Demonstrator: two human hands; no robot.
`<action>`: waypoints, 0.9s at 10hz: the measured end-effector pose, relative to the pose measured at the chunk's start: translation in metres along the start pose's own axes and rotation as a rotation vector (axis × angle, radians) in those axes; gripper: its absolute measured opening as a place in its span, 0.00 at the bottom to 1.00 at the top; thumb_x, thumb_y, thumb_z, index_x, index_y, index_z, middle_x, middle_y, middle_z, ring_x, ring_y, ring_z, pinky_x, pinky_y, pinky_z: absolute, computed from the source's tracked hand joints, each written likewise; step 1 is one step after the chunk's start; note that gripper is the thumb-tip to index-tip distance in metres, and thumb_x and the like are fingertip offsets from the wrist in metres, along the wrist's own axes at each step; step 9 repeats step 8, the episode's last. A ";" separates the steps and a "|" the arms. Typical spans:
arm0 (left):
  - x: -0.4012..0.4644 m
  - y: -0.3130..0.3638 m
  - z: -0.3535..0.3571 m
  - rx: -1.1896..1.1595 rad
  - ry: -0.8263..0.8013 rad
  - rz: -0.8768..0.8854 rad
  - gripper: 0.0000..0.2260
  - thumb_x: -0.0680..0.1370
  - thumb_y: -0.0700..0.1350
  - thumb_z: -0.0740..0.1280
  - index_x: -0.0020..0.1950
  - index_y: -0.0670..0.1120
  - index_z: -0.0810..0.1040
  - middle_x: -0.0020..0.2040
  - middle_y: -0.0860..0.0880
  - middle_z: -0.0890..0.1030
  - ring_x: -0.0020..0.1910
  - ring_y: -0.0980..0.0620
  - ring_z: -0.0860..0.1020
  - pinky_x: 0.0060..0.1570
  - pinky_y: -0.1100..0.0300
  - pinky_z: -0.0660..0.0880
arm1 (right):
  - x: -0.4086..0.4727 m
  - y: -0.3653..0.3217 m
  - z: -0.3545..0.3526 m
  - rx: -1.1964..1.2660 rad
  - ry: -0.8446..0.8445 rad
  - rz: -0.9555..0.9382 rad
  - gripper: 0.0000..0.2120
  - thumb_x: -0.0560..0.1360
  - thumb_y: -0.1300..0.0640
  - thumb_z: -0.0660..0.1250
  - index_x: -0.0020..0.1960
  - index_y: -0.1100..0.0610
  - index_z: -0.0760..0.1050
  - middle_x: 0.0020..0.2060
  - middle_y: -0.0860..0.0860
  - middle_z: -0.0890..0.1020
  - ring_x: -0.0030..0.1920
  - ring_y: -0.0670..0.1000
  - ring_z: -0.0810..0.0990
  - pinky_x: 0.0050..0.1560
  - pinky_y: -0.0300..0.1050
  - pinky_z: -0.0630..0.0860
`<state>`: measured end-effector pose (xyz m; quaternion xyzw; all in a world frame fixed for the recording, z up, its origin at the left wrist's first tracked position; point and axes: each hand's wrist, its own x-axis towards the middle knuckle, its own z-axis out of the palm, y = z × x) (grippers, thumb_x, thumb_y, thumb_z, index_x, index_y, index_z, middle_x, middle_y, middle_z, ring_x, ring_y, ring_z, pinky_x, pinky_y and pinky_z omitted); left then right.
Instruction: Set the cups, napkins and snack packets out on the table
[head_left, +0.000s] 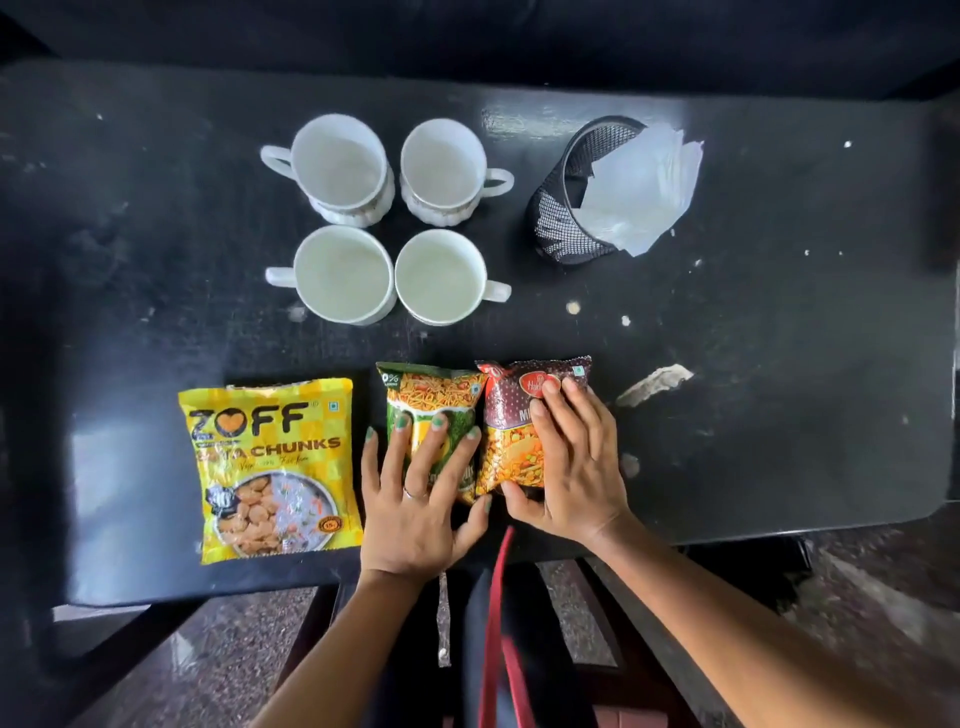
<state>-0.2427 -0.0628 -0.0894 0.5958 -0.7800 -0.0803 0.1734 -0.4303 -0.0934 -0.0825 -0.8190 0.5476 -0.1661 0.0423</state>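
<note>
Nearly done, I'd say: four cups (384, 218) stand grouped mid-table, napkins (641, 189) sit in the mesh holder (563, 218), the yellow packet (270, 467) lies flat. The left hand (415, 499), fingers spread, presses the green packet (434, 410); the right hand (571, 467) flattens the red packet (524, 415) touching it.

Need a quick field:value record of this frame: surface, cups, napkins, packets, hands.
surface: black scuffed table
cups: four white handled cups, empty, upright, two-by-two block
napkins: white paper napkins in tilted black mesh holder, right of cups
packets: yellow ZOFF packet, green snack packet, maroon snack packet, flat in a row near the front edge
left hand: flat on green packet
right hand: flat on maroon packet
</note>
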 end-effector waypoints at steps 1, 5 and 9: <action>0.001 0.004 -0.007 0.007 -0.048 -0.037 0.24 0.78 0.60 0.56 0.71 0.52 0.66 0.71 0.46 0.63 0.71 0.39 0.60 0.67 0.34 0.62 | 0.002 -0.003 -0.006 -0.024 -0.043 0.020 0.35 0.70 0.40 0.62 0.68 0.62 0.61 0.68 0.60 0.65 0.71 0.61 0.62 0.66 0.64 0.66; 0.012 0.021 -0.082 0.054 -0.507 -0.178 0.27 0.78 0.57 0.57 0.76 0.56 0.57 0.78 0.50 0.56 0.77 0.45 0.54 0.67 0.32 0.61 | 0.018 -0.048 -0.073 -0.234 -0.533 0.191 0.34 0.72 0.43 0.66 0.71 0.61 0.67 0.72 0.58 0.67 0.73 0.58 0.64 0.69 0.63 0.64; 0.036 0.041 -0.140 0.113 -0.732 -0.209 0.30 0.81 0.56 0.49 0.73 0.57 0.30 0.78 0.54 0.38 0.78 0.49 0.40 0.73 0.42 0.38 | 0.048 -0.067 -0.129 -0.142 -0.596 0.294 0.32 0.76 0.47 0.62 0.75 0.59 0.60 0.74 0.58 0.62 0.75 0.59 0.59 0.73 0.60 0.55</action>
